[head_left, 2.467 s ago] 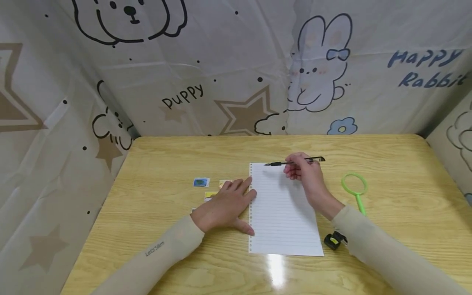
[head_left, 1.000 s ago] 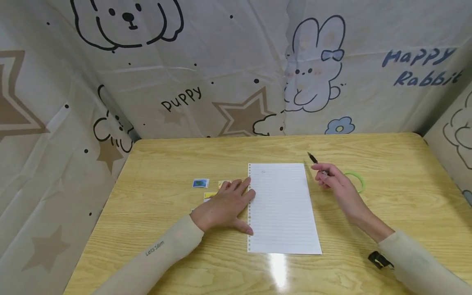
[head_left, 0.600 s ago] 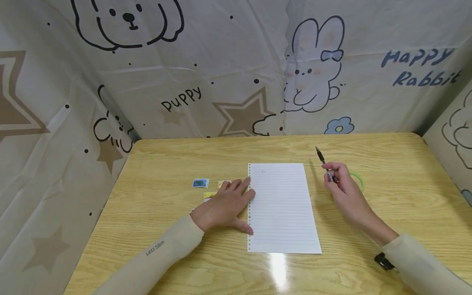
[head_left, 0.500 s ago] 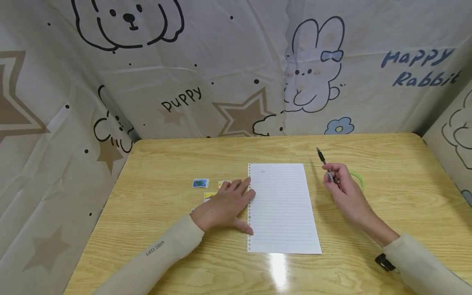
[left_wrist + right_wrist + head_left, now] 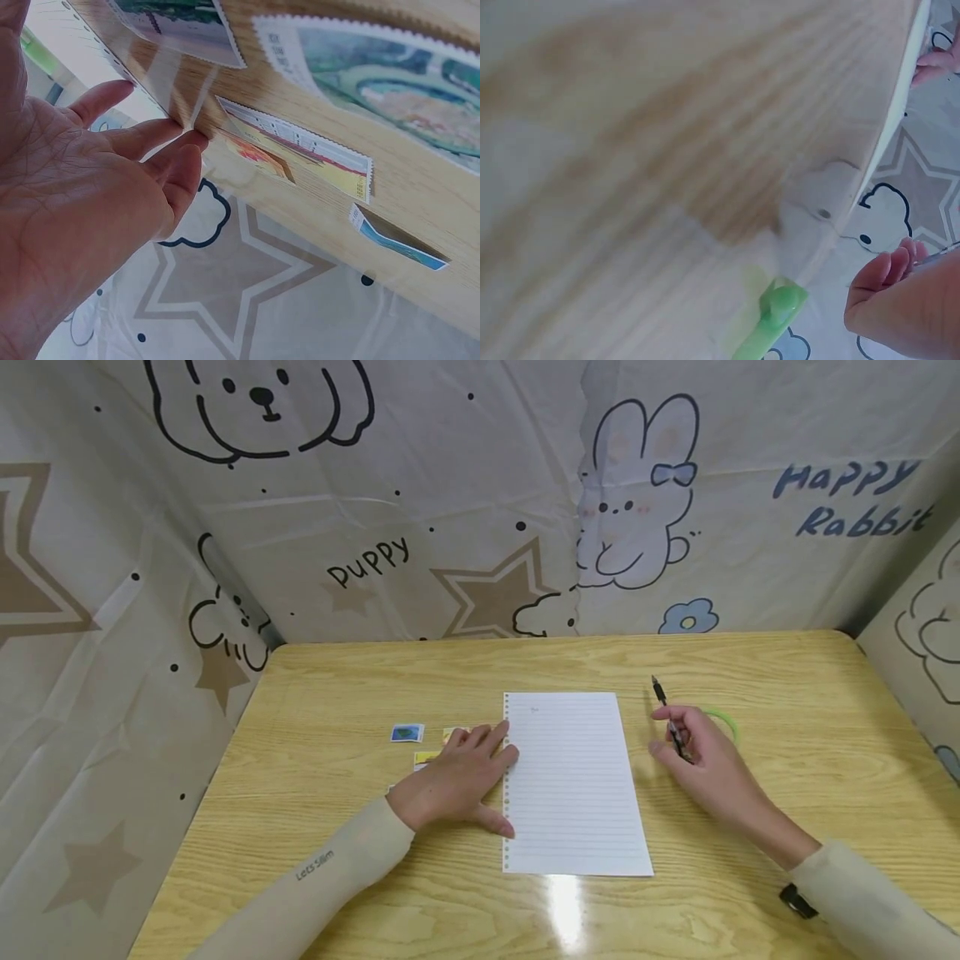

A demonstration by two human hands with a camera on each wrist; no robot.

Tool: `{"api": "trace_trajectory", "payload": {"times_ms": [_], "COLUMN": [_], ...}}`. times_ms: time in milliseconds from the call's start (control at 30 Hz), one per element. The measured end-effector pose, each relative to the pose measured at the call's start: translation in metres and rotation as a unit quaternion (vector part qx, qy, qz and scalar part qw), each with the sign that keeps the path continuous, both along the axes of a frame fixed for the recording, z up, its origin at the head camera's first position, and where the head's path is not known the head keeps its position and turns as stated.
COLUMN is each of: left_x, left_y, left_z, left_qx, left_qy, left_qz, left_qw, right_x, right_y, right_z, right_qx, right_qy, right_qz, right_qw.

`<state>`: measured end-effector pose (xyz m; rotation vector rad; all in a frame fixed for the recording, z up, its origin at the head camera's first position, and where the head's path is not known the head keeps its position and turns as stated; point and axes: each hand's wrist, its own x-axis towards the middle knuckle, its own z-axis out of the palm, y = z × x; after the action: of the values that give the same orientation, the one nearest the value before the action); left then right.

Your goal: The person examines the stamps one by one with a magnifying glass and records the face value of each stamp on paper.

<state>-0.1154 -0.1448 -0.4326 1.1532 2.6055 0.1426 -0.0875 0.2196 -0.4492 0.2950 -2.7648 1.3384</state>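
My left hand (image 5: 461,781) rests with spread fingers along the punched left edge of a lined sheet of paper (image 5: 573,793), fingertips and thumb on its margin. A small pencil-thin mark shows near the sheet's top left. To the right of the paper, my right hand (image 5: 708,764) holds a black gel pen (image 5: 667,714) between its fingers, the tip pointing away toward the back. Behind this hand is a green magnifying glass (image 5: 723,720), mostly hidden; its green handle (image 5: 776,315) shows in the right wrist view.
Postage stamps lie left of the paper: a blue one (image 5: 407,732), a yellow one (image 5: 426,758) and others partly under my left hand. In the left wrist view a large green stamp (image 5: 390,82) is close by. A patterned cloth (image 5: 480,468) hangs behind the table (image 5: 337,677).
My right hand has moved with the pen from above the sheet to its right side, then slightly toward me. A faint mark at the paper's top has come into sight. The left hand stays put.
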Motion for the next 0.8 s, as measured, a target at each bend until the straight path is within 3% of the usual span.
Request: {"api": "trace_trajectory", "payload": {"times_ms": [267,400,633,800], "left_x": [0.000,0.000,0.001,0.001], "left_y": [-0.001,-0.001,0.000,0.000], "left_z": [0.000,-0.002,-0.002,-0.002], "left_qx": [-0.001,0.001,-0.012,-0.005], "left_qy": [0.008,0.008,0.012,0.008], "left_qz": [-0.003,-0.004,-0.001,0.000], "left_qw": [1.0000,1.0000,0.9999,1.0000], "right_x": [0.004,0.004,0.002,-0.003], "right_y": [0.002,0.005,0.008,0.010], "right_z": [-0.005,-0.006,-0.009,-0.014], "right_qx": [0.042,0.053,0.048,0.046], "right_qy": [0.001,-0.020,-0.057,-0.048], "right_qz": [0.016,0.025,0.029,0.042], "right_qw": [0.9990,0.9981,0.9968,0.9969]}}
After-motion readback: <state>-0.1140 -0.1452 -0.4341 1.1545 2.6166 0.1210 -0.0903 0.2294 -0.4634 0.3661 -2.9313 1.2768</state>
